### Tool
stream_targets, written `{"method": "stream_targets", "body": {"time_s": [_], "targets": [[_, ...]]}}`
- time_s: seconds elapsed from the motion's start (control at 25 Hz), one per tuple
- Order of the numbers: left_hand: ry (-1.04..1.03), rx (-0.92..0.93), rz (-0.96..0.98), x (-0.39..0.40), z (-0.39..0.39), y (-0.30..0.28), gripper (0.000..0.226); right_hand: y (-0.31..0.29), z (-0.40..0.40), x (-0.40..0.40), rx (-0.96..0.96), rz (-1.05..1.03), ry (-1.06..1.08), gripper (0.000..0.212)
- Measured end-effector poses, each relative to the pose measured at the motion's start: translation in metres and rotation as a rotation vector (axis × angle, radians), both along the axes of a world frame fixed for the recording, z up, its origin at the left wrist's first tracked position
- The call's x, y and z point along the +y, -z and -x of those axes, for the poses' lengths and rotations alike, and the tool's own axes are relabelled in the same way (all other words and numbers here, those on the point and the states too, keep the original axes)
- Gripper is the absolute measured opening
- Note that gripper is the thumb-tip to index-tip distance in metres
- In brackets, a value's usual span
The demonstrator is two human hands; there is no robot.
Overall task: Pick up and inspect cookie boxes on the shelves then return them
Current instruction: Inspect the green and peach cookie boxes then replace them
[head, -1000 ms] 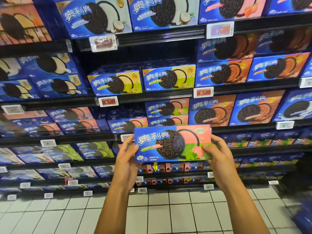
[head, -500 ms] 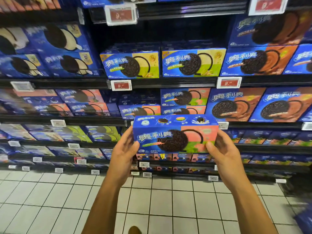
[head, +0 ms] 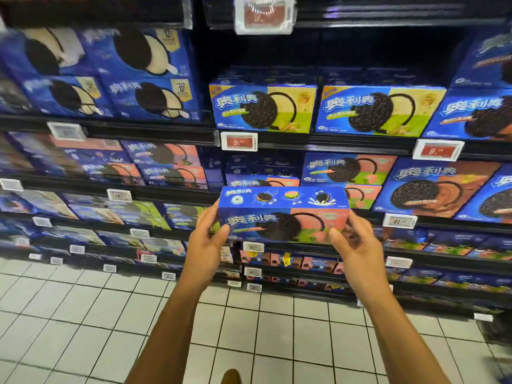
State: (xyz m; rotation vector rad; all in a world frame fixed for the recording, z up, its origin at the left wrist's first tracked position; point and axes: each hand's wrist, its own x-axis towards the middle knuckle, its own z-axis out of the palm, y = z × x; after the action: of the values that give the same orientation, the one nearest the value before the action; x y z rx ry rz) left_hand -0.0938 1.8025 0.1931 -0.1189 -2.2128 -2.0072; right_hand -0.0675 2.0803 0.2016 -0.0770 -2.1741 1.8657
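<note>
Between the fingers of both hands, at arm's length before the shelving, sits the held cookie box (head: 282, 214). Left hand (head: 206, 241) grips its left end, thumb on the front face and the other fingers curled behind; right hand (head: 353, 245) clasps the right end likewise. Both hands are closed only as far as the carton's depth allows, with nothing else in either.

Change noted: a second ago the box faced the camera squarely, front panel only. It has since tipped back, so the blue top panel with its small cookie drawings now shows above the front. It has also been carried forward and upward towards the shelves, and the camera has closed on them. Half a second ago the tilt was already present; since then the box has risen slightly against the stock behind it.

Just beyond the fingertips, matching pink-and-green boxes (head: 346, 170) stand on the shelf. Directly behind the held carton lies a lower stack of the same flavour (head: 261, 182) with room above it. A red price tag (head: 238, 141) hangs on the rail above that gap.

Judgement: inspection appears finished and the return is under way, the likely slot being the space on top of that lower stack. The carton needs levelling before it slides in. Risk: snagging the rail or nudging neighbouring stock.
</note>
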Motion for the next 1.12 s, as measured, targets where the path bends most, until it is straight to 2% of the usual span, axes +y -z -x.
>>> {"method": "stream_targets", "body": {"time_s": [0.16, 0.4, 0.6, 0.8, 0.96, 1.12], "targets": [[-0.002, -0.038, 0.170, -0.029, 0.053, 0.003, 0.049, 0.004, 0.044, -0.041, -0.067, -0.045, 0.049, 0.043], [0.005, -0.168, 0.312, -0.045, 0.146, 0.008, 0.048, 0.015, 0.123, -0.078, -0.194, -0.084, 0.200, 0.036], [0.007, -0.152, 0.252, -0.054, 0.190, 0.007, 0.043, 0.013, 0.160, -0.091, -0.188, -0.069, 0.356, 0.039], [-0.075, -0.104, 0.258, -0.055, 0.208, 0.009, 0.035, 0.014, 0.174, -0.103, -0.131, -0.088, 0.436, 0.037], [-0.067, -0.038, 0.215, -0.050, 0.219, 0.012, 0.009, 0.010, 0.181, -0.111, -0.098, -0.240, 0.530, 0.022], [-0.059, -0.059, 0.126, -0.043, 0.222, 0.016, 0.018, 0.007, 0.193, -0.111, -0.190, -0.311, 0.561, 0.020]]}}
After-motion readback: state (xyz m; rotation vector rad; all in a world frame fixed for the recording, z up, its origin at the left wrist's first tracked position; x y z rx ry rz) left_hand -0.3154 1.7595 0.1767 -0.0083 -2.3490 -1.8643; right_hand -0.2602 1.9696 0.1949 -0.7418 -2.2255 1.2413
